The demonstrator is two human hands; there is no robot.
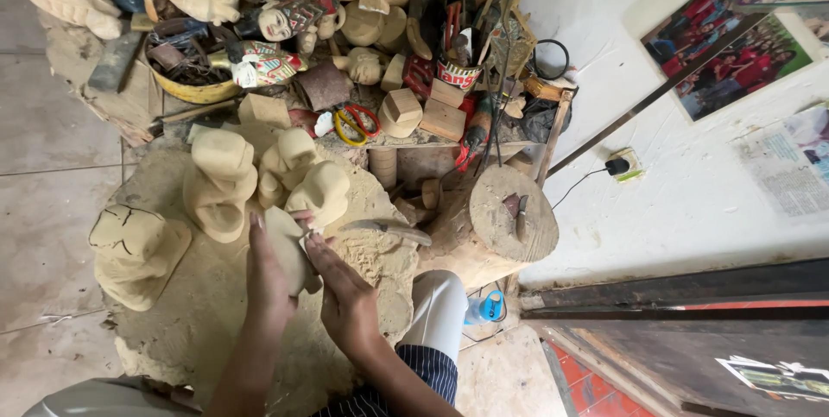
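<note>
My left hand (266, 283) grips a pale, unpainted carved wooden piece (287, 244) from its left side. My right hand (341, 292) presses against the piece's right edge, with a small light scrap pinched at the fingertips; I cannot tell what the scrap is. Both hands hover over a floor patch covered in sawdust and wood shavings (216, 313). Three rough carved wooden heads (223, 182) stand just beyond the hands, and a curved knife (387, 229) lies right of them.
A larger cracked carving (136, 253) stands at the left. A round log block (509, 218) with a tool on top sits at the right. Behind it a low cluttered shelf (449, 136) holds painted puppet heads (263, 59), wooden blocks, scissors and tools.
</note>
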